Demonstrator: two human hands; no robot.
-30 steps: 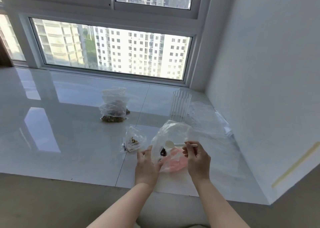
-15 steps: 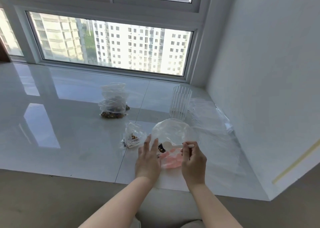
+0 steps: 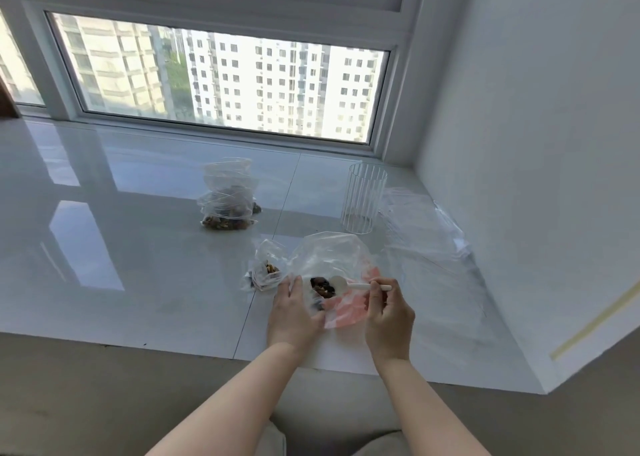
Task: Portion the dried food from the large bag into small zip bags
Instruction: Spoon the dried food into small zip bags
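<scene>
Scooping from the large bag (image 3: pixel 332 265), low centre of frame: your right hand (image 3: pixel 388 313) pinches the white spoon (image 3: pixel 349 285) by its handle, bowl just beside the dark dried food (image 3: pixel 322 287) inside the bag. Your left hand (image 3: pixel 294 313) has a grip on the bag's near left edge, fingers curled over the plastic. Risks: the limp bag mouth could collapse if that edge slips, and pieces may roll off the shallow spoon onto the glossy worktop (image 3: pixel 138 247). A small zip bag (image 3: pixel 266 270) sits just left, mouth floppy, so you could miss it. Filled bags (image 3: pixel 227 206) sit further up.
</scene>
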